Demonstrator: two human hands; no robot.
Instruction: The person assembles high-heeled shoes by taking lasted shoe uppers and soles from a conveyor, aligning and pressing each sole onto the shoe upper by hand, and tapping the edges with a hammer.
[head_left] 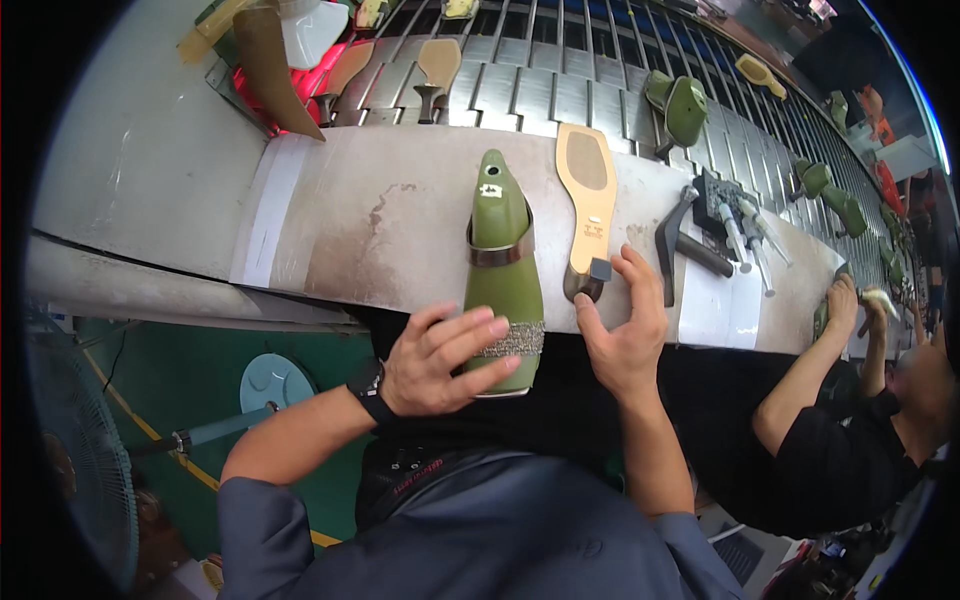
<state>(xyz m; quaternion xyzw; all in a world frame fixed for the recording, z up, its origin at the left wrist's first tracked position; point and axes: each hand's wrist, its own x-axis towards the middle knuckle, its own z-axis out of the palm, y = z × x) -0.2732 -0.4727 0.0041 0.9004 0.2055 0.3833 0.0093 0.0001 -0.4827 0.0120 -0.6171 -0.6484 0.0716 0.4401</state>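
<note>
A green shoe last (490,215) lies with its toe end toward me, a dark brown strap (500,252) around its narrower part and a glittery silver strap (520,340) across its toe. Over that silver strap my left hand (445,365) spreads its fingers, some touching the last. To the right lies a tan sole (584,190) with a dark heel (584,284) that has a square grey tip. My right hand (630,330) is beside this heel, thumb and fingers apart. Its thumb tip is close to the heel; whether they touch I cannot tell.
A hammer (670,245) and a dark holder (718,200) with several brush-like tools lie right of the sole. Behind the worktop (340,220) runs a slatted metal conveyor (540,95) carrying soles and green lasts. A co-worker's hand (842,303) is at far right; a fan (85,450) stands left.
</note>
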